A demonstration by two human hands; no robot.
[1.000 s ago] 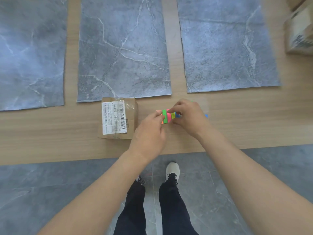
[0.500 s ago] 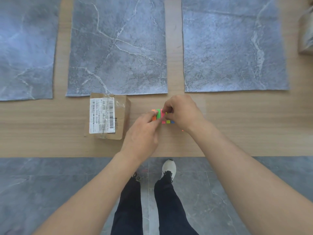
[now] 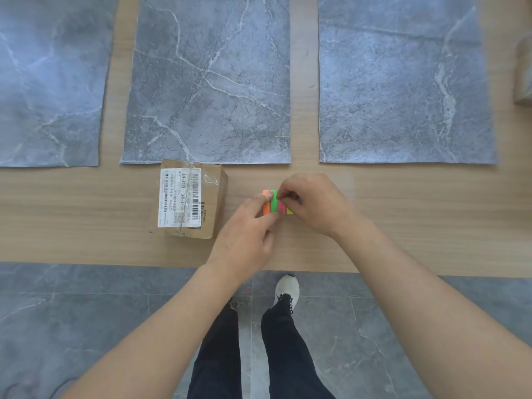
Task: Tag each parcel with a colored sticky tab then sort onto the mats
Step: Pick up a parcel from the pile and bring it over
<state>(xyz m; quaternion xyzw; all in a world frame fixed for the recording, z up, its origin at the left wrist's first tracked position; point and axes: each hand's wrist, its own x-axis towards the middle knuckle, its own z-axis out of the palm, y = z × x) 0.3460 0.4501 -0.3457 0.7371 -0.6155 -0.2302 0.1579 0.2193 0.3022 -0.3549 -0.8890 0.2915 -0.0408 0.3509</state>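
Note:
A small brown cardboard parcel (image 3: 190, 201) with a white barcode label lies on the wooden table just in front of the middle mat (image 3: 207, 79). To its right sits a pad of coloured sticky tabs (image 3: 272, 203) with orange, green, pink and yellow strips. My left hand (image 3: 244, 234) pinches the pad's near left side. My right hand (image 3: 313, 204) covers the pad's right half, thumb and forefinger closed on the top of a tab. Grey marble-look mats lie to the left (image 3: 49, 82) and right (image 3: 403, 79).
Another cardboard parcel (image 3: 524, 73) shows at the right edge, cut off by the frame. The table's front edge (image 3: 115, 262) runs across the view, with grey floor tiles and my legs and shoes below it.
The view has shifted slightly, so the parcel appears further left. Both hands stay on the tab pad, the right fingers working at the strips.

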